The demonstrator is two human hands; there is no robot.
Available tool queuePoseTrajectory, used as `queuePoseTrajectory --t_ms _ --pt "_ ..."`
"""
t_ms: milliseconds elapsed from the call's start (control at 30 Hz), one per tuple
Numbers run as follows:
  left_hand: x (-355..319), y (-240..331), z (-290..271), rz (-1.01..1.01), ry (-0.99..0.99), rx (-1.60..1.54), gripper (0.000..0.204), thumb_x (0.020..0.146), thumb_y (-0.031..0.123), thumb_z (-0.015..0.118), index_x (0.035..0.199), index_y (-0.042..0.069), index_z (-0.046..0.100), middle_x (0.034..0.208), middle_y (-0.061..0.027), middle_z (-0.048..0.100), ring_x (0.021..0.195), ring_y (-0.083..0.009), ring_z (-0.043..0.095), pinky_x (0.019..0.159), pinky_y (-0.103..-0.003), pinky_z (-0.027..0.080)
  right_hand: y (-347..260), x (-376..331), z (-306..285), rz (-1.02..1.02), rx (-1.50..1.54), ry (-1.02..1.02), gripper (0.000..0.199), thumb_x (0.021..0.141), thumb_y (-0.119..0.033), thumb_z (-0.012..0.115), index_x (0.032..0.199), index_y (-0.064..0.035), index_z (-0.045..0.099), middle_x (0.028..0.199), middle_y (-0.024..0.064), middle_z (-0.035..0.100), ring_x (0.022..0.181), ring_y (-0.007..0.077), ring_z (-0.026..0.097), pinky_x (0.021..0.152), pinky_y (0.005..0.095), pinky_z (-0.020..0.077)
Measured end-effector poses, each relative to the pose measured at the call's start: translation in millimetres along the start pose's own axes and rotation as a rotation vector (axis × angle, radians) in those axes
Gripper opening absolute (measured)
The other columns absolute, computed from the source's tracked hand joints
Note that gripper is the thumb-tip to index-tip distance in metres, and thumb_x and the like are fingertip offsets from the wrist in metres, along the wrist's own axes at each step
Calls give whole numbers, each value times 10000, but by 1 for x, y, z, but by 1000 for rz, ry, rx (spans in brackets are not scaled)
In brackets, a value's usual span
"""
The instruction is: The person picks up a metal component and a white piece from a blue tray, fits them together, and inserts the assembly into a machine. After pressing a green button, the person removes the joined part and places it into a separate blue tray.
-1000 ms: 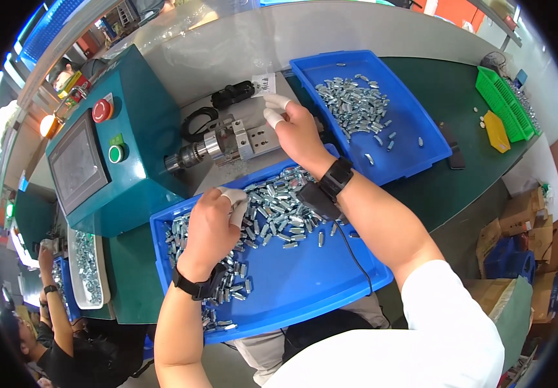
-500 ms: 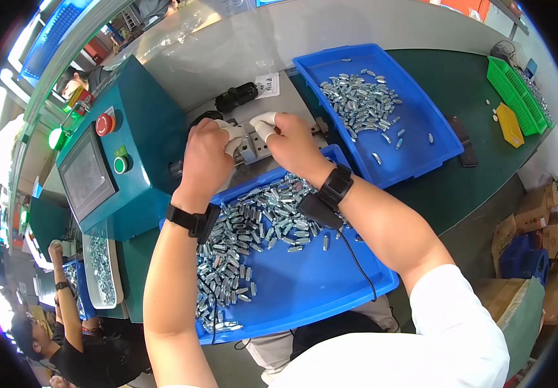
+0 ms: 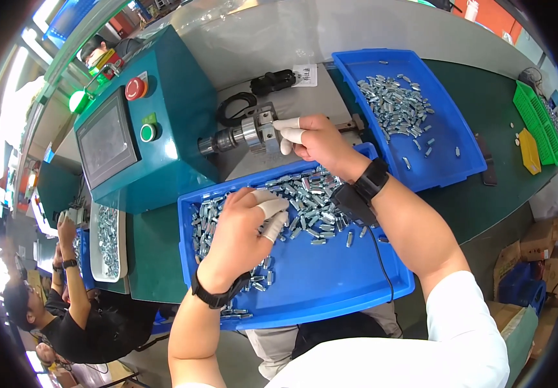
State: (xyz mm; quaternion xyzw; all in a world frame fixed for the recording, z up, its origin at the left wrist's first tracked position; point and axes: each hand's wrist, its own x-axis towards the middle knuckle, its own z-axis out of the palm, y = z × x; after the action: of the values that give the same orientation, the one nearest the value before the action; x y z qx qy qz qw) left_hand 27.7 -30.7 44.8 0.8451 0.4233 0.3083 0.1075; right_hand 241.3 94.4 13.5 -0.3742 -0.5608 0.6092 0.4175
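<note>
My left hand (image 3: 246, 226) rests knuckles-up on a heap of small metal parts (image 3: 305, 194) in the near blue tray (image 3: 330, 297). Its fingers wear white cots and curl down into the parts; I cannot see whether they hold one. My right hand (image 3: 314, 139) reaches over the tray's far rim. Its cot-covered thumb and forefinger pinch the right side of the metal fixture (image 3: 256, 132), which sticks out on a shaft from the teal machine (image 3: 162, 161). Both wrists wear black bands, and a cord runs from the right one.
A second blue tray (image 3: 447, 161) of metal parts lies at the far right. Green trays (image 3: 537, 119) and a yellow piece (image 3: 528, 152) lie further right. The machine has a screen (image 3: 107, 145), a red button (image 3: 135, 88) and a green button (image 3: 147, 132). Another person (image 3: 65, 304) works at lower left.
My left hand went from the near tray up to the fixture and has come back down onto the parts. My right hand has stayed at the fixture.
</note>
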Motion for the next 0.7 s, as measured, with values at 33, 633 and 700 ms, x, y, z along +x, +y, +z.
queuePoseTrajectory --t_ms 33,633,700 --pt "0 -4 1 -26 -49 -18 216 861 29 776 1076 48 783 1046 -135 758 997 -360 677 910 -445 531 -1 -1 2 18 29 -29 365 1067 -150 569 1385 -13 683 854 2 659 639 45 415 574 230 339" --pt "-6 -30 19 -74 -154 -77 237 855 99 789 1078 21 790 1037 -146 753 1049 -363 666 973 -461 510 -3 -4 -2 66 60 -110 478 1066 -155 554 1512 15 561 823 -2 609 618 38 376 552 222 295" --pt "-6 -29 19 -76 -154 -77 241 849 95 790 1079 22 791 1042 -147 754 1052 -363 667 975 -461 510 -1 -3 -2 68 72 -111 472 1064 -160 555 1505 10 571 828 -4 613 620 36 379 554 220 295"
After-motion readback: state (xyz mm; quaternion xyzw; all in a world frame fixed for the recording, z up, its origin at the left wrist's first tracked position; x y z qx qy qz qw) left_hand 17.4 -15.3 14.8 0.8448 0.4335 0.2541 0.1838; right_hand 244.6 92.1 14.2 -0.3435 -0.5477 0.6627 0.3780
